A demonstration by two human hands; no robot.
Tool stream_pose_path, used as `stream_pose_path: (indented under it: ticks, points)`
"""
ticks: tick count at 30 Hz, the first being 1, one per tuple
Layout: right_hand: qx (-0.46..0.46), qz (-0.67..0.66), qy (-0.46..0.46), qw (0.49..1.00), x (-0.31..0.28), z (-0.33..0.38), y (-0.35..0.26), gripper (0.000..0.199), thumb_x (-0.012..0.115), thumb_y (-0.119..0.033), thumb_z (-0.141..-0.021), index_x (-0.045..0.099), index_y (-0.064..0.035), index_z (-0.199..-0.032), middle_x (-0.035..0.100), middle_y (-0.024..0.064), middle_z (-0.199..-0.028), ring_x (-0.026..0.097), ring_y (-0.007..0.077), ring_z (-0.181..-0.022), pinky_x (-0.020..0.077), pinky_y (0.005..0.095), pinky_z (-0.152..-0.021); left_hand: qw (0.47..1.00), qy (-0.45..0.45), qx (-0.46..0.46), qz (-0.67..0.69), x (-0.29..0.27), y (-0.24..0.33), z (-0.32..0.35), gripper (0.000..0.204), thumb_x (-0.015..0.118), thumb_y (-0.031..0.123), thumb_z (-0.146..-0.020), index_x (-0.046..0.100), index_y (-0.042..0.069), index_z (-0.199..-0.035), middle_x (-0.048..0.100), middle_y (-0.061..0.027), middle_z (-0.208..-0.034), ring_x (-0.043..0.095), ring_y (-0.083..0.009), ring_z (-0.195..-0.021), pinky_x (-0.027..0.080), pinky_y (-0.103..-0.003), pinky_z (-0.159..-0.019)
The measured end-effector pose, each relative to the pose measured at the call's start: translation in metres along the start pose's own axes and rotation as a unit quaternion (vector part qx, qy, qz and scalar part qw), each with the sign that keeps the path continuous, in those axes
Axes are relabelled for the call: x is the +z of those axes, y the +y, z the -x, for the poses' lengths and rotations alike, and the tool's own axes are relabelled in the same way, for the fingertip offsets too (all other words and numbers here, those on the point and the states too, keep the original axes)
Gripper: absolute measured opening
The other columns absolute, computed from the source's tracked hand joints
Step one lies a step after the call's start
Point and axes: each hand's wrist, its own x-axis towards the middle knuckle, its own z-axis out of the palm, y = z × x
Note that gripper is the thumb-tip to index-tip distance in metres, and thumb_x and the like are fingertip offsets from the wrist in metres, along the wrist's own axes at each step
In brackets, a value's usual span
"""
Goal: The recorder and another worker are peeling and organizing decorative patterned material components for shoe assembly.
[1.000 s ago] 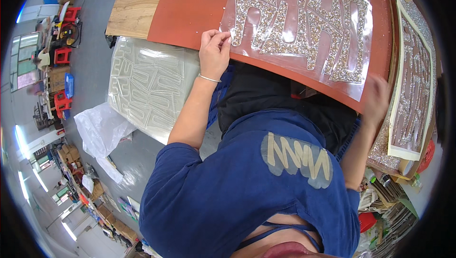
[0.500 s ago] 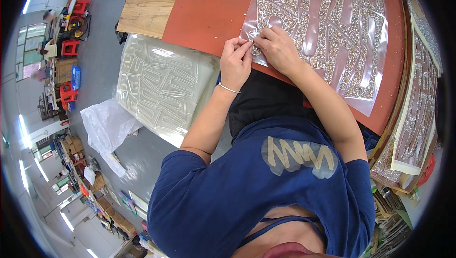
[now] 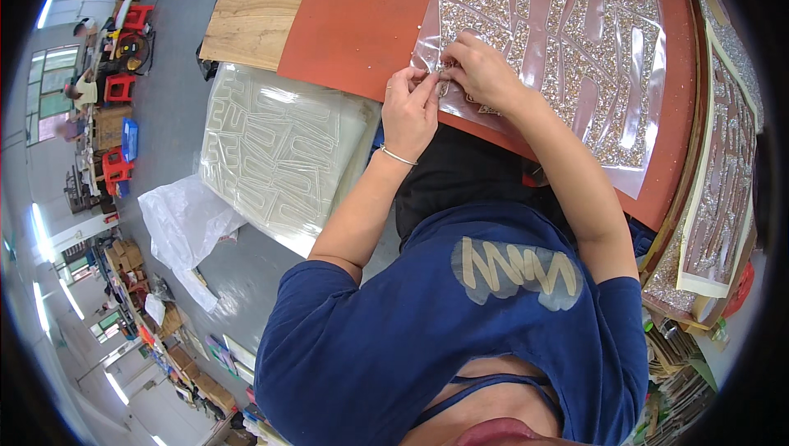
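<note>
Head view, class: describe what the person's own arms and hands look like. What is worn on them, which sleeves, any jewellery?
Both forearms are bare. Short dark blue sleeves of a T-shirt end above the elbows. The left hand has a thin silver bangle round its wrist. The right hand wears no glove, and no ring or bracelet shows on it.

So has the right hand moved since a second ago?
Yes. The right hand has come from the orange mat's right edge across to the glitter sheet's lower left corner, meeting the left hand.
</note>
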Motion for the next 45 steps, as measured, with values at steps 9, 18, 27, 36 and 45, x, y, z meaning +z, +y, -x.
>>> stream_pose_path:
  ticks: [9,18,27,36,45]
  points:
    - [0.054,0.046,-0.007,0.997,0.007,-0.01,0.009,0.008,0.062,-0.009,-0.077,0.061,-0.0021,-0.082,0.056,0.0126,-0.084,0.06,0.033,-0.078,0.0481,0.0405,-0.069,0.993,-0.03,0.067,-0.093,0.003,0.008,-0.007,0.023,0.063,0.008,-0.079,0.063,0.002,-0.1,0.051,-0.0134,-0.097,0.052,-0.0296,-0.085,0.046,-0.038,-0.073]
    - [-0.068,0.214,0.037,0.974,0.012,0.02,-0.022,0.014,0.054,-0.008,-0.075,0.057,0.0046,-0.08,0.053,0.0137,-0.086,0.054,0.0301,-0.087,0.045,0.0393,-0.077,0.98,-0.094,0.117,-0.13,-0.003,0.012,-0.014,0.02,0.058,0.011,-0.082,0.062,0.001,-0.099,0.053,-0.0151,-0.097,0.053,-0.0326,-0.086,0.046,-0.041,-0.073]
    - [0.188,-0.149,0.381,0.893,-0.132,0.176,0.013,0.023,0.053,0.001,-0.086,0.063,0.0002,-0.107,0.061,0.0093,-0.103,0.056,0.0175,-0.102,0.0444,0.0292,-0.088,0.982,-0.168,-0.08,0.041,-0.01,-0.001,-0.02,0.023,0.059,0.014,-0.086,0.066,0.002,-0.104,0.054,-0.0156,-0.1,0.053,-0.0289,-0.097,0.044,-0.036,-0.086]
    - [0.484,0.368,0.284,0.742,-0.224,0.426,-0.008,0.015,0.059,-0.008,-0.082,0.066,-0.0044,-0.095,0.061,0.0134,-0.09,0.055,0.0328,-0.09,0.0437,0.0404,-0.08,0.958,-0.241,0.019,-0.152,-0.014,0.016,-0.031,0.022,0.056,0.012,-0.086,0.064,0.001,-0.104,0.051,-0.0186,-0.103,0.051,-0.0338,-0.097,0.043,-0.041,-0.086]
    - [0.487,0.378,0.253,0.746,-0.224,0.427,0.003,0.008,0.06,-0.009,-0.082,0.062,-0.0018,-0.084,0.058,0.0145,-0.085,0.053,0.0339,-0.086,0.0425,0.0419,-0.076,0.959,-0.202,0.075,-0.184,-0.006,0.019,-0.014,0.037,0.061,0.025,-0.086,0.06,0.0,-0.112,0.046,-0.0215,-0.108,0.045,-0.0356,-0.1,0.038,-0.042,-0.09]
